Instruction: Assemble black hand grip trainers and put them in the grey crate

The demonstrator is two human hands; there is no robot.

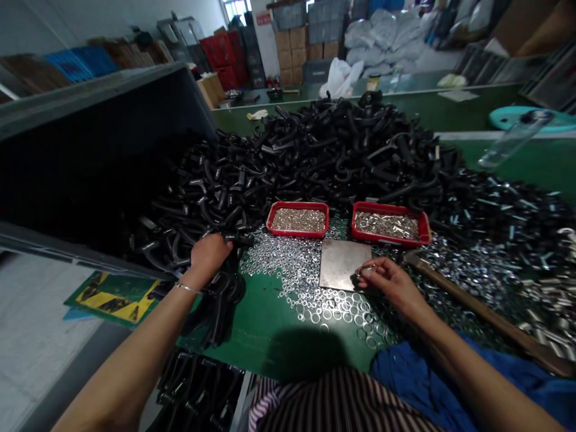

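Note:
My left hand is closed at the near left edge of the pile of black curved parts. Its fingers grip one black part, whose end sticks out to the right past the thumb. My right hand is pinched over the lower right corner of a square metal plate. Small shiny metal rings show between its fingertips; how many is hidden. Small loose nuts or rings lie left of the plate, and larger flat rings lie just below it.
Two red trays of small metal pieces, left and right, stand behind the plate. A wooden-handled hammer lies at right. A large grey bin is tipped at left. Blue cloth lies near me; a clear bottle stands farther back.

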